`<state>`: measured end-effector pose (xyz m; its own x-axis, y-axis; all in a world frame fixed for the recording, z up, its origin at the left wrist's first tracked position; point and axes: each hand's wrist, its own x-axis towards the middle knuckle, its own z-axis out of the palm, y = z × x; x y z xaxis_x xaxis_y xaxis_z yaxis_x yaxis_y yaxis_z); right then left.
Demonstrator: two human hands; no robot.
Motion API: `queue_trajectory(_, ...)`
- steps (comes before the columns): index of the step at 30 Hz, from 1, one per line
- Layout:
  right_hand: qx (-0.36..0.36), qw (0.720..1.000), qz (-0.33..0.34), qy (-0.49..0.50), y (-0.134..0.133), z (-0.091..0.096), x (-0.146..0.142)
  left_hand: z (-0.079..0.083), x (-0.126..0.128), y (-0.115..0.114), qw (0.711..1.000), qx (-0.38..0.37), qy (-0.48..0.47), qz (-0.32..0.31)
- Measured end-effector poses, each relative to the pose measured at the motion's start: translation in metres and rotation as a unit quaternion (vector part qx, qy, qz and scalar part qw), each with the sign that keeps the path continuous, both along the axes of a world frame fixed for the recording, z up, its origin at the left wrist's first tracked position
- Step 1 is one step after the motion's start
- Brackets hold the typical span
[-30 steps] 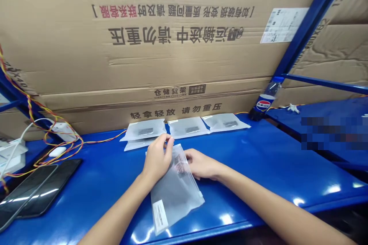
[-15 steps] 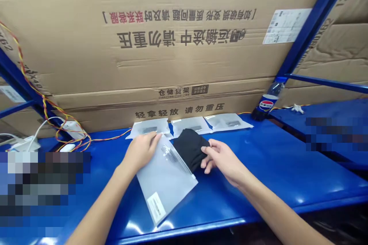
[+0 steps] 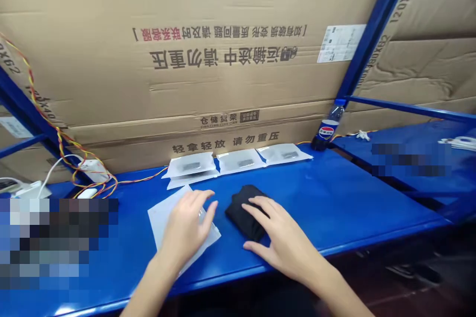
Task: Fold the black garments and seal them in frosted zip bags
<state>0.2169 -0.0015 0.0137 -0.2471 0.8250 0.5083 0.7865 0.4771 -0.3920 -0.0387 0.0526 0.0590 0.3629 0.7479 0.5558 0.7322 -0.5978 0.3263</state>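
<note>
My left hand (image 3: 188, 228) lies flat, fingers spread, on an empty frosted zip bag (image 3: 163, 218) on the blue shelf (image 3: 334, 203). Right beside it, my right hand (image 3: 277, 235) rests open, fingers stretched, on a folded black cloth (image 3: 241, 208) that sits on the shelf just right of the bag. Neither hand grips anything.
Several filled frosted bags (image 3: 243, 162) lie in a row at the back against big cardboard boxes (image 3: 223, 69). A cola bottle (image 3: 327, 129) stands at the back right by a blue upright. Twisted red-yellow wires (image 3: 85, 173) and a white charger lie at the left.
The black cloth has come out of the bag and now lies on the shelf under my right hand. My left hand slid the emptied bag leftward and flattened on it.
</note>
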Motion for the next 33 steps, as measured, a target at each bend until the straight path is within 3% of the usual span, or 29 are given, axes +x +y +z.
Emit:
queue_trajectory(2,-0.021,0.999,0.004,0.025,0.003,0.002,-0.01,-0.01,0.025,-0.023,0.999,-0.002,-0.045,-0.008)
queue_trajectory(4,-0.041,0.991,-0.033,0.12,0.006,0.004,-0.017,-0.02,0.048,-0.038,0.995,-0.007,-0.103,-0.001)
queue_trajectory(8,-0.077,0.915,-0.148,0.368,0.012,0.009,-0.008,-0.035,0.086,-0.044,0.97,-0.022,-0.229,0.073)
queue_trajectory(11,-0.076,0.871,-0.28,0.397,0.017,0.003,0.02,-0.045,0.103,-0.036,0.983,-0.067,-0.165,0.035)
queue_trajectory(13,-0.053,0.869,-0.368,0.326,0.018,-0.006,0.042,-0.052,0.107,-0.031,0.992,-0.088,-0.091,-0.002)
queue_trajectory(15,-0.007,0.887,-0.388,0.252,0.017,-0.015,0.057,-0.057,0.105,-0.027,0.994,-0.097,-0.05,-0.015)
queue_trajectory(18,0.052,0.942,-0.274,0.188,0.012,-0.025,0.059,-0.06,0.098,-0.024,0.994,-0.106,-0.035,-0.019)
queue_trajectory(21,0.04,0.973,-0.188,0.125,0.008,-0.027,0.049,-0.058,0.088,-0.021,0.992,-0.125,-0.034,-0.01)
queue_trajectory(24,0.007,0.961,-0.225,0.162,0.011,-0.024,0.051,-0.053,0.072,-0.019,0.988,-0.147,-0.035,0.021)
queue_trajectory(27,-0.049,0.904,-0.314,0.286,0.019,-0.021,0.071,-0.045,0.045,-0.016,0.984,-0.162,-0.049,0.049)
queue_trajectory(29,-0.076,0.881,-0.348,0.311,0.025,-0.022,0.089,-0.038,0.027,-0.013,0.978,-0.183,-0.072,0.063)
queue_trajectory(33,-0.043,0.919,-0.311,0.238,0.036,-0.028,0.108,-0.029,0.008,-0.005,0.959,-0.228,-0.15,0.075)
